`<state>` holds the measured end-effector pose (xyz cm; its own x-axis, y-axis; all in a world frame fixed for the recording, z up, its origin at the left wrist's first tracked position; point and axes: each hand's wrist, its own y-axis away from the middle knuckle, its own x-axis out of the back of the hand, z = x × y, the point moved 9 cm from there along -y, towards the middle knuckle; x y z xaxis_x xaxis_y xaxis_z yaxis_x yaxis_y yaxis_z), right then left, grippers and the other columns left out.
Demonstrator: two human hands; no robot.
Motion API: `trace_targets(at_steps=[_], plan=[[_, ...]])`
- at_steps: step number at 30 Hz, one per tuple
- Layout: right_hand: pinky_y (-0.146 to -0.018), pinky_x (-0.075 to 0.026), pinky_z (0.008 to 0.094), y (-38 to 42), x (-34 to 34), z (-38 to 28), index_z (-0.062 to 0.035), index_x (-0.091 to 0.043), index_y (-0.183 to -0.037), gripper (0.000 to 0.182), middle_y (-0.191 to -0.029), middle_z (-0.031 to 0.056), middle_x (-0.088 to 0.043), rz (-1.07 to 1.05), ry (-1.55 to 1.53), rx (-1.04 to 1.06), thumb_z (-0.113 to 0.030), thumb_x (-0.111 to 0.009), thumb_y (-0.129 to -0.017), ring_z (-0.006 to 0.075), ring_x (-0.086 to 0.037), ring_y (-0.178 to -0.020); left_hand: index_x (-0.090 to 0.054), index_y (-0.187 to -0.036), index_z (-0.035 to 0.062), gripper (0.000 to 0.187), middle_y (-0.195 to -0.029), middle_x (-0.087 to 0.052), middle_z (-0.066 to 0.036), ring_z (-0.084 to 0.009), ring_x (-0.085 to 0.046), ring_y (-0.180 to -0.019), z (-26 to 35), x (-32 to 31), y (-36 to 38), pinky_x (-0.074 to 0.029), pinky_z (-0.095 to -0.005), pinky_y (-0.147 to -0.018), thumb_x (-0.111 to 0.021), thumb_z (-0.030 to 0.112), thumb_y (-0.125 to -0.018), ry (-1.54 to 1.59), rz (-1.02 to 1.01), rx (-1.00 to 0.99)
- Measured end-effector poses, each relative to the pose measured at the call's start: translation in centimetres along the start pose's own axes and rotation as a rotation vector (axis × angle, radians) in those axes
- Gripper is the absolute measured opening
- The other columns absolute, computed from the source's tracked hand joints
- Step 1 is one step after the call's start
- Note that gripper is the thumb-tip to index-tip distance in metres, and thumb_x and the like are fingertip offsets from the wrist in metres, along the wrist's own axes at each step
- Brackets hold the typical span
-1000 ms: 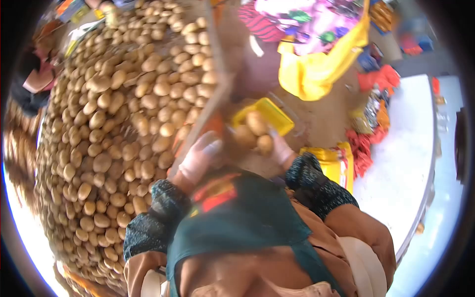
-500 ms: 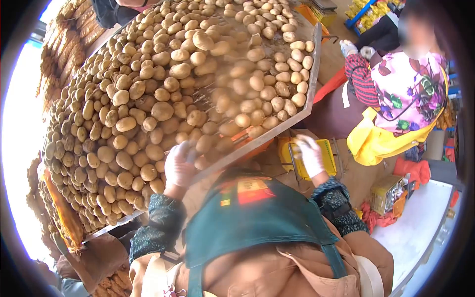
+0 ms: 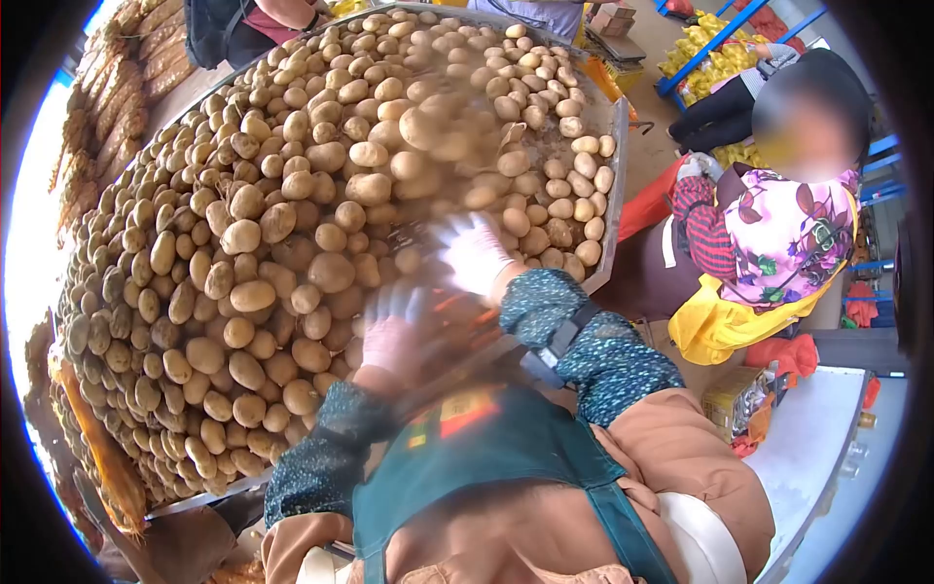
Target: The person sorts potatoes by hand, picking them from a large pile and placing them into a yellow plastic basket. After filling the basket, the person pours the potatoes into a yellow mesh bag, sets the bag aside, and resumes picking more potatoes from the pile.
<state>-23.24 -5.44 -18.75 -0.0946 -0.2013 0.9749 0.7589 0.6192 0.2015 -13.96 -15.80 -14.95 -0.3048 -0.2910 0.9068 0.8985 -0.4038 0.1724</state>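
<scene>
A heap of potatoes (image 3: pixel 253 297) covers the metal-rimmed sorting table (image 3: pixel 612 219) in front of me. My left hand (image 3: pixel 394 331), in a pale glove, is at the near edge with its fingers stretched toward the potatoes. To its right, my right hand (image 3: pixel 472 255), gloved too, reaches over the table with fingers apart, beside several potatoes near the right side. Neither hand visibly grips a potato. Both sets of fingertips are smeared by motion. Between my hands and the near rim, something orange (image 3: pixel 465 313) shows, too blurred to name.
A co-worker (image 3: pixel 778 214) in a flowered apron sits right of the table, with a yellow cloth (image 3: pixel 715 321) at the waist. Other people stand at the far side. Full yellow mesh bags (image 3: pixel 696 73) lie at the back right. A white surface (image 3: pixel 808 457) is at lower right.
My right hand has swung left and forward from beside the table to over the potatoes. My left hand has shifted slightly right. The view has shifted, and the yellow crate is now hidden.
</scene>
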Motion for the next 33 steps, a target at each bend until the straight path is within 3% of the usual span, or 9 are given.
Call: trace_targets(at_steps=[5, 10, 14, 19, 20, 21, 24, 28, 33], plan=[[-0.113, -0.029, 0.0530, 0.7, -0.5, 3.5, -0.0259, -0.076, -0.111, 0.035, -0.145, 0.0044, -0.053, 0.095, -0.070, 0.025, -0.049, -0.064, -0.087, 0.0302, -0.040, -0.139, -0.048, -0.142, 0.0074, 0.076, -0.147, -0.045, -0.020, -0.0425, -0.037, -0.141, 4.0, 1.4, -4.8, -0.033, -0.0551, -0.113, -0.075, 0.042, -0.080, 0.147, -0.057, -0.276], [-0.109, -0.034, 0.0504, 1.2, 0.4, 8.1, -0.0245, -0.076, -0.096, 0.019, -0.128, -0.0003, -0.061, 0.234, -0.205, -0.066, -0.035, -0.067, -0.084, 0.0237, -0.049, -0.128, -0.062, -0.118, 0.0079, 0.045, -0.127, -0.058, -0.013, -0.0385, -0.049, -0.125, 0.5, 6.7, -8.0, -0.038, -0.0517, -0.104, -0.074, 0.024, -0.078, 0.069, 0.398, -0.217], [-0.099, -0.041, 0.0479, -0.7, 0.3, 12.0, -0.0147, -0.074, -0.098, 0.021, -0.111, 0.0050, -0.065, 0.066, -0.036, -0.415, -0.018, -0.064, -0.080, 0.0258, -0.056, -0.113, -0.051, -0.137, 0.0093, 0.065, -0.135, -0.052, -0.015, -0.0378, -0.046, -0.131, -4.5, 11.3, -11.7, -0.036, -0.0527, -0.108, -0.075, 0.023, -0.078, -0.187, 0.477, 0.060], [-0.097, -0.047, 0.0467, -6.6, 0.8, 9.5, -0.0078, -0.065, -0.103, 0.028, -0.116, 0.0131, -0.066, 0.271, -0.457, -0.311, -0.030, -0.066, -0.086, 0.0320, -0.059, -0.115, -0.052, -0.138, 0.0099, 0.069, -0.127, -0.060, -0.012, -0.0314, -0.055, -0.120, -8.4, 9.6, -16.8, -0.043, -0.0478, -0.099, -0.078, 0.035, -0.079, -0.213, 0.168, 0.232], [-0.099, -0.047, 0.0448, -8.0, -1.9, 10.1, -0.0065, -0.063, -0.108, 0.035, -0.119, 0.0162, -0.065, 0.006, -0.586, -0.464, -0.037, -0.064, -0.089, 0.0332, -0.059, -0.115, -0.055, -0.134, 0.0102, 0.067, -0.119, -0.065, -0.010, -0.0292, -0.059, -0.113, -7.6, 10.1, -17.1, -0.045, -0.0448, -0.094, -0.077, 0.043, -0.079, -0.219, 0.106, 0.191], [-0.099, -0.047, 0.0448, -8.3, -1.8, 10.4, -0.0068, -0.063, -0.108, 0.035, -0.118, 0.0166, -0.066, 0.035, -0.562, -0.482, -0.037, -0.064, -0.090, 0.0331, -0.060, -0.114, -0.054, -0.132, 0.0058, 0.073, -0.119, -0.066, -0.012, -0.0298, -0.059, -0.115, -7.1, 8.7, -17.8, -0.045, -0.0437, -0.097, -0.077, 0.049, -0.079, -0.230, -0.044, 0.167], [-0.097, -0.048, 0.0437, -8.6, -1.7, 11.7, -0.0095, -0.063, -0.119, 0.041, -0.114, 0.0154, -0.068, 0.129, -0.402, -0.510, -0.041, -0.060, -0.092, 0.0324, -0.063, -0.109, -0.041, -0.142, -0.0046, 0.094, -0.122, -0.065, -0.019, -0.0308, -0.062, -0.115, -6.0, 6.7, -18.4, -0.045, -0.0433, -0.101, -0.078, 0.053, -0.077, -0.253, 0.029, 0.281], [-0.097, -0.048, 0.0428, -8.5, -2.9, 13.8, -0.0116, -0.066, -0.123, 0.046, -0.113, 0.0128, -0.071, -0.050, -0.405, -0.546, -0.046, -0.056, -0.093, 0.0303, -0.065, -0.111, -0.023, -0.153, -0.0052, 0.104, -0.135, -0.057, -0.025, -0.0385, -0.060, -0.118, -5.5, 7.9, -18.3, -0.047, -0.0437, -0.102, -0.078, 0.046, -0.080, 0.200, 0.051, 0.469], [-0.092, -0.053, 0.0413, -7.6, 1.4, 13.3, -0.0134, -0.073, -0.115, 0.046, -0.109, 0.0138, -0.074, -0.289, -0.436, -0.504, -0.048, -0.054, -0.091, 0.0283, -0.070, -0.106, -0.012, -0.159, 0.0041, 0.102, -0.142, -0.050, -0.027, -0.0392, -0.053, -0.128, -6.6, 3.4, -19.4, -0.044, -0.0409, -0.107, -0.079, 0.021, -0.084, 0.600, 0.351, 0.409]])
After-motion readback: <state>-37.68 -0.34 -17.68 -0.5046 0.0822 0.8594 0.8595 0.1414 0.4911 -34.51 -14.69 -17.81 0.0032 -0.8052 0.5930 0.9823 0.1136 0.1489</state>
